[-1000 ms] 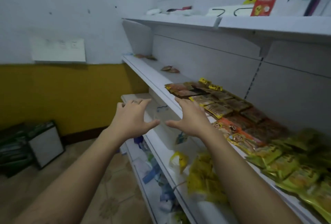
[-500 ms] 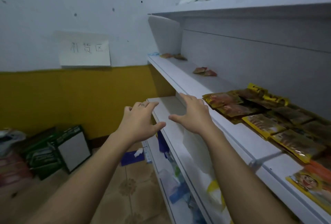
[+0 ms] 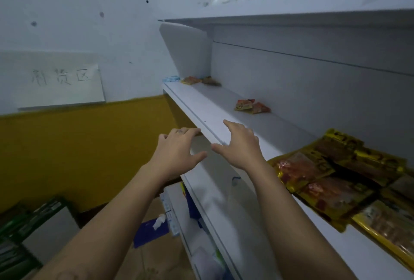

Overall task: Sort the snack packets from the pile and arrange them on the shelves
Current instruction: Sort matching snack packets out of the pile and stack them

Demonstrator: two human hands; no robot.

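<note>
Both hands are stretched forward, empty, fingers spread. My left hand (image 3: pixel 177 152) hovers just left of the front edge of the white middle shelf (image 3: pixel 201 105). My right hand (image 3: pixel 239 143) hangs over that edge, palm down. To the right of it a pile of gold and brown snack packets (image 3: pixel 336 179) lies on the shelf. Two small red-orange packets (image 3: pixel 252 107) rest farther along the shelf. At the shelf's far end lie two more small packets (image 3: pixel 200 80) and a light blue packet (image 3: pixel 171 78).
An upper shelf (image 3: pixel 291 14) overhangs, with a white bag and red packets on top. A lower shelf (image 3: pixel 212 208) sits below my arms. Green boxes (image 3: pixel 29 223) stand on the floor at left. A paper sign (image 3: pixel 60 84) hangs on the wall.
The view has swung left and up along the shelf. The packet pile has slid toward the right edge. Both hands have risen to the middle shelf's front edge, still empty.
</note>
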